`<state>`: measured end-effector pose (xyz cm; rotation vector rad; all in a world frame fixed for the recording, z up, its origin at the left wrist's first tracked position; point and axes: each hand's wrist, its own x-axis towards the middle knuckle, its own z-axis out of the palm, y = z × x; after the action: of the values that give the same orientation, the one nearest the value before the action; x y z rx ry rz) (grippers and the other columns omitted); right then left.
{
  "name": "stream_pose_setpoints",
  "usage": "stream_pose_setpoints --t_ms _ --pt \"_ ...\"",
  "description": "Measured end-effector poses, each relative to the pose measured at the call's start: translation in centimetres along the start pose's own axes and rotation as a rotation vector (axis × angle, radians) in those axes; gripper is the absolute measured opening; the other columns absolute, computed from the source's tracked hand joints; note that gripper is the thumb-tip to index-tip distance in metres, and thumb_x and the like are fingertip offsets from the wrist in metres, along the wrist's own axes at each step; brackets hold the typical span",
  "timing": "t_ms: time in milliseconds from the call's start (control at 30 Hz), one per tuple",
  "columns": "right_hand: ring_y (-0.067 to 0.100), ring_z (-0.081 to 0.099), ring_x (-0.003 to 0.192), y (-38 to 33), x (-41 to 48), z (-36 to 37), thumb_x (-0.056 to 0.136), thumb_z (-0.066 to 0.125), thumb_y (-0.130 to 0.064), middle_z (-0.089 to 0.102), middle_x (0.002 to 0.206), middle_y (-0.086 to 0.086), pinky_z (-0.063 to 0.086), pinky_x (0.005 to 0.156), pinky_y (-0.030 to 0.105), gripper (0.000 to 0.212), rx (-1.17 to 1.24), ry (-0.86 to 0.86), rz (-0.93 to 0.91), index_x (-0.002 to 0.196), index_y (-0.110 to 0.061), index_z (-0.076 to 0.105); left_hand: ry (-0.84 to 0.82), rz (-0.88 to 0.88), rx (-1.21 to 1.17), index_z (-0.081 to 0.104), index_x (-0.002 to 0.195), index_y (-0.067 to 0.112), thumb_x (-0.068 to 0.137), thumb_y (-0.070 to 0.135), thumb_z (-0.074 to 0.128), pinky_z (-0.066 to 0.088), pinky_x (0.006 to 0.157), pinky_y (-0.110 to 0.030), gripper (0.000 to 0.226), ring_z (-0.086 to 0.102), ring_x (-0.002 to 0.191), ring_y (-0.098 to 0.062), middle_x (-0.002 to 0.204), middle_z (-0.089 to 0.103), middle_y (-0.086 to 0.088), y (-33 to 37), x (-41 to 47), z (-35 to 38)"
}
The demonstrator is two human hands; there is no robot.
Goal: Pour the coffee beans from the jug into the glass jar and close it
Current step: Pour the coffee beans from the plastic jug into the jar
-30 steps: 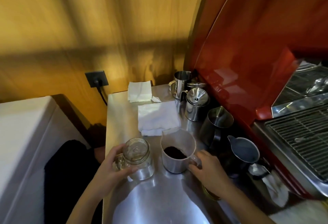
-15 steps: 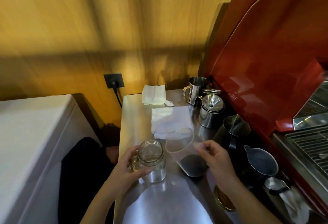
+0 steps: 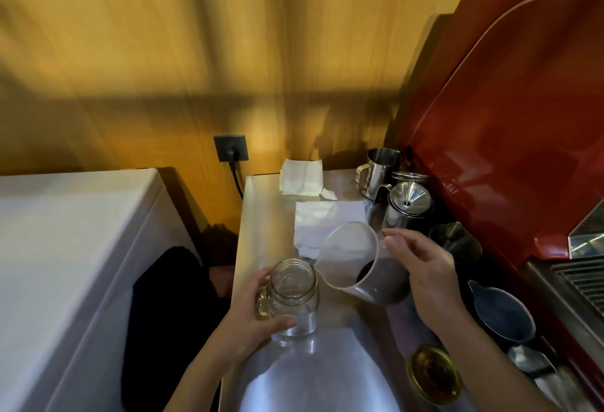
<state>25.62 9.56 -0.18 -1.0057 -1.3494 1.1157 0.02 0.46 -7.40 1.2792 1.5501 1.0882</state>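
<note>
My left hand [image 3: 258,310] is clamped around the glass jar [image 3: 294,294], which stands upright and open-mouthed on the steel tabletop [image 3: 327,375]. The jar appears empty. My right hand [image 3: 428,281] holds the jug [image 3: 356,261] by its far side, fingers curled on it, index finger extended; the exact grip at the handle is hidden. The jug is tilted with its spout just above the jar's rim. The coffee beans [image 3: 366,269] remain inside the jug, lying against its lower wall. The gold lid [image 3: 433,374] lies on the tabletop near my right forearm, apart from the jar. White napkins [image 3: 313,215] and steel pitchers [image 3: 379,171] sit behind.
</note>
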Motion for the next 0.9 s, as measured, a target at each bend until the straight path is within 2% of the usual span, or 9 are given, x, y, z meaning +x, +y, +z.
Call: stream_pose_setpoints --t_ms 67,133,233,400,467,600,667,800,900 --pt "0.019 0.063 0.086 -0.6 0.3 -0.1 0.063 0.068 -0.043 0.070 0.090 0.006 0.052 0.064 0.020 0.031 -0.008 -0.034 -0.006 0.084 -0.020 0.071 0.000 0.007 0.015 0.045 0.117 0.043 0.041 0.053 0.088 0.041 0.097 -0.023 0.087 0.054 0.117 -0.009 0.124 0.055 0.007 0.4 0.0 0.3" --pt "0.020 0.062 0.083 -1.2 0.8 -0.1 0.065 0.068 -0.044 0.070 0.081 -0.001 0.048 0.067 0.028 0.029 -0.026 -0.054 -0.032 0.081 -0.020 0.070 0.006 0.013 0.024 0.044 0.118 0.041 0.045 0.046 0.087 0.042 0.097 -0.021 0.085 0.053 0.118 -0.010 0.125 0.055 0.006 0.9 0.1 0.6" --pt "0.011 0.053 0.068 -2.0 1.7 0.1 0.074 0.069 -0.042 0.060 0.063 -0.009 0.039 0.062 0.030 0.027 -0.128 -0.093 -0.128 0.070 -0.017 0.060 0.003 0.017 0.038 0.043 0.122 0.036 0.052 0.035 0.086 0.042 0.105 -0.035 0.083 0.052 0.121 -0.016 0.128 0.054 0.000 1.4 0.1 0.8" --pt "0.035 0.052 0.070 -3.3 3.0 0.9 0.075 0.063 -0.051 0.056 0.070 0.019 0.041 0.062 0.040 0.038 -0.258 -0.171 -0.264 0.071 -0.013 0.055 -0.002 -0.001 0.025 0.043 0.126 0.032 0.054 0.029 0.086 0.041 0.107 -0.043 0.084 0.053 0.120 -0.018 0.128 0.055 -0.002 1.6 0.1 0.8" --pt "0.035 0.052 0.070 -4.0 3.5 1.5 0.073 0.061 -0.053 0.054 0.069 0.019 0.040 0.060 0.038 0.040 -0.291 -0.194 -0.308 0.070 -0.013 0.054 -0.001 -0.004 0.023 0.044 0.123 0.035 0.054 0.029 0.086 0.042 0.107 -0.041 0.082 0.054 0.120 -0.016 0.127 0.055 -0.001 1.7 0.1 0.8" --pt "0.023 0.049 0.065 -5.0 4.1 2.5 0.075 0.063 -0.044 0.049 0.066 0.003 0.038 0.060 0.033 0.029 -0.377 -0.284 -0.366 0.068 -0.018 0.052 0.004 -0.002 0.030 0.043 0.122 0.040 0.057 0.028 0.087 0.042 0.103 -0.031 0.080 0.052 0.119 -0.010 0.128 0.053 0.002 1.6 0.0 0.9" --pt "0.017 0.047 0.064 -5.6 4.5 3.1 0.076 0.062 -0.043 0.047 0.066 -0.002 0.037 0.059 0.031 0.027 -0.446 -0.324 -0.412 0.067 -0.020 0.052 0.005 -0.005 0.034 0.041 0.126 0.038 0.058 0.028 0.088 0.042 0.104 -0.032 0.083 0.051 0.119 -0.009 0.129 0.052 0.003 1.5 0.0 0.9" --pt "0.013 0.046 0.061 -6.7 5.2 4.0 0.076 0.064 -0.049 0.047 0.065 -0.006 0.036 0.056 0.027 0.034 -0.483 -0.420 -0.465 0.072 -0.017 0.053 0.012 0.004 0.024 0.043 0.122 0.040 0.050 0.042 0.087 0.044 0.100 -0.024 0.085 0.053 0.116 -0.002 0.127 0.054 0.007 1.5 0.0 1.0" --pt "0.013 0.045 0.061 -7.6 5.6 4.7 0.075 0.063 -0.047 0.051 0.067 0.001 0.035 0.056 0.027 0.033 -0.518 -0.485 -0.488 0.076 -0.015 0.056 0.015 0.003 0.016 0.044 0.121 0.041 0.047 0.047 0.086 0.043 0.095 -0.016 0.085 0.053 0.113 0.004 0.126 0.055 0.009 1.2 0.1 1.1"
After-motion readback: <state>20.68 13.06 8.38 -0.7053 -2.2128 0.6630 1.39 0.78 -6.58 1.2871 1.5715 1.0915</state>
